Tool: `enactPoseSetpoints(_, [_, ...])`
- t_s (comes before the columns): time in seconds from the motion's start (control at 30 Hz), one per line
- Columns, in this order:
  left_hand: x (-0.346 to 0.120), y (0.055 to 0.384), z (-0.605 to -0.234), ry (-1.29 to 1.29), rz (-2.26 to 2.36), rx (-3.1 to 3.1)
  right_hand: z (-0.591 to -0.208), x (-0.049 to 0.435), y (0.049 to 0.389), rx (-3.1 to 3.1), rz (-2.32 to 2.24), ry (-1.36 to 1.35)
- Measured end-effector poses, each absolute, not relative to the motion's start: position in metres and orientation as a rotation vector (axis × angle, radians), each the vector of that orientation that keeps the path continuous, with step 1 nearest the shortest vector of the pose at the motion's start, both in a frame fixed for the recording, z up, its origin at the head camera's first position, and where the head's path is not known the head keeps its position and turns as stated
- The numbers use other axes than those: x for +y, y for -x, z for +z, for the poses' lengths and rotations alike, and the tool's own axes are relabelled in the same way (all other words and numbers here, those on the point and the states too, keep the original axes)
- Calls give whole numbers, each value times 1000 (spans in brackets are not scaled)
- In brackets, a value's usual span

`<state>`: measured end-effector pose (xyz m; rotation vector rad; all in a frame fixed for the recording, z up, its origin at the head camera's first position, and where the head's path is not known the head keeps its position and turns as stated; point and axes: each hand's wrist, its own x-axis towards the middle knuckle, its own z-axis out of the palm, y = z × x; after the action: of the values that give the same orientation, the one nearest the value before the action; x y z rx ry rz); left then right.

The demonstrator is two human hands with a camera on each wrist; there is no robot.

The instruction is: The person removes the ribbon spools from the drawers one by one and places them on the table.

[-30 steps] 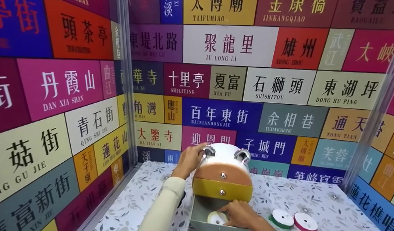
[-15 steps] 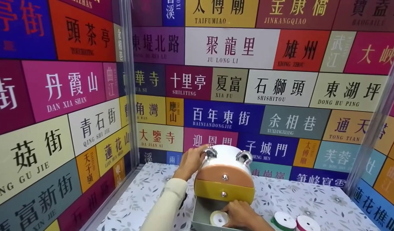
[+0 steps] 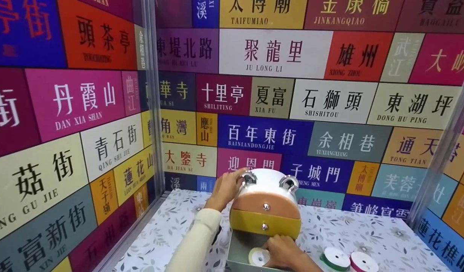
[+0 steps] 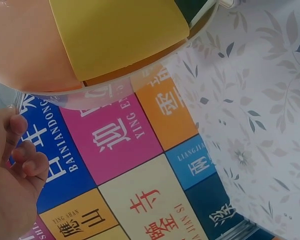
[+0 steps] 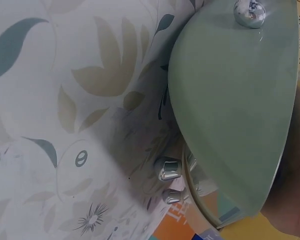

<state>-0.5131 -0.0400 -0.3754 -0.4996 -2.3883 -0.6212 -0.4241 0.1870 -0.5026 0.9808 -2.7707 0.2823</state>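
Note:
A small frog-like chest of drawers [image 3: 268,183] has a white top, silver ring ears, and orange and yellow drawer fronts. Its lowest, grey-green drawer [image 3: 236,249] is pulled out; the drawer's front [image 5: 230,100] with a silver knob fills much of the right wrist view. Inside lies a cream ribbon spool [image 3: 257,257], its right edge pinched by my right hand [image 3: 284,250]. My left hand [image 3: 223,190] grips the chest by its left silver ear [image 3: 249,178]. Curled fingers of that hand [image 4: 17,175] show beside the chest in the left wrist view.
To the right of the drawer, a green-edged ribbon spool [image 3: 336,258] and a red-edged ribbon spool [image 3: 364,261] lie side by side. Everything stands on a leaf-patterned table [image 3: 371,230]. Behind it rise walls of coloured name panels [image 3: 273,53].
Within the drawer, the cream spool has turned slightly, and the right hand keeps its place at the spool's edge. The left hand stays on the ear. The head view has shifted a little.

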Motion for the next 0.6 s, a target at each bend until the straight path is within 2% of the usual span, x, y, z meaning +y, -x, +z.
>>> enactPoseSetpoints(0.6, [-41, 511, -374, 478, -609, -2418, -500, 182, 421, -2738, 123, -999])
